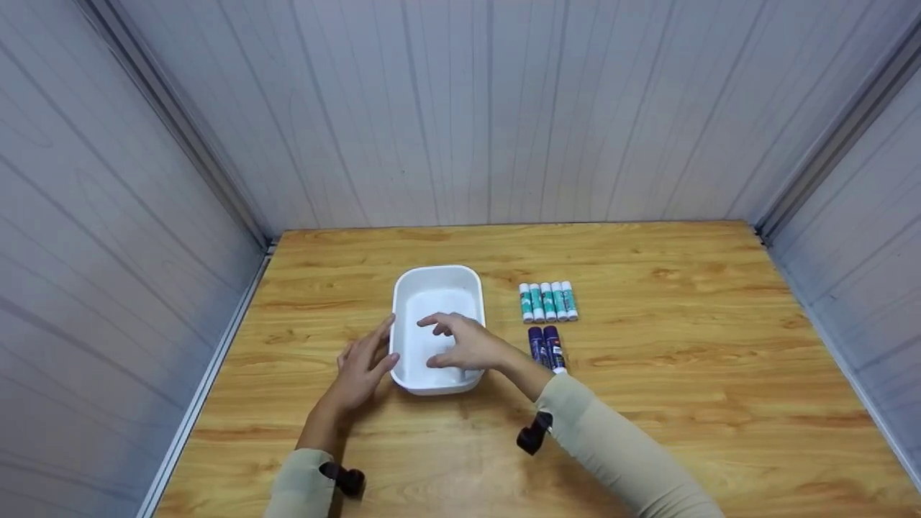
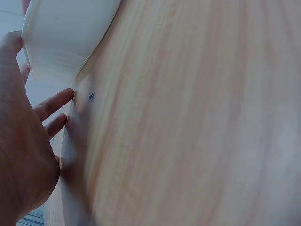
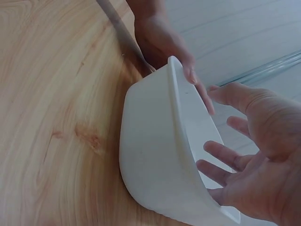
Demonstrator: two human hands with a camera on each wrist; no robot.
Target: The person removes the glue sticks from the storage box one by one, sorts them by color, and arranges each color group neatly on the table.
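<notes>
Two bare hands, left hand and right hand, no rings, gloves or watches visible. Long pale beige sleeves, left sleeve and right sleeve, close-fitting and smooth, ending at the wrists. Small black camera mount strapped under the left cuff. Matching black mount clipped at the right cuff.

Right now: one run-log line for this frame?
left hand: open, touching white tub left rim | right hand: open, over tub, contact unclear | glue sticks: on table, right of tub
</notes>
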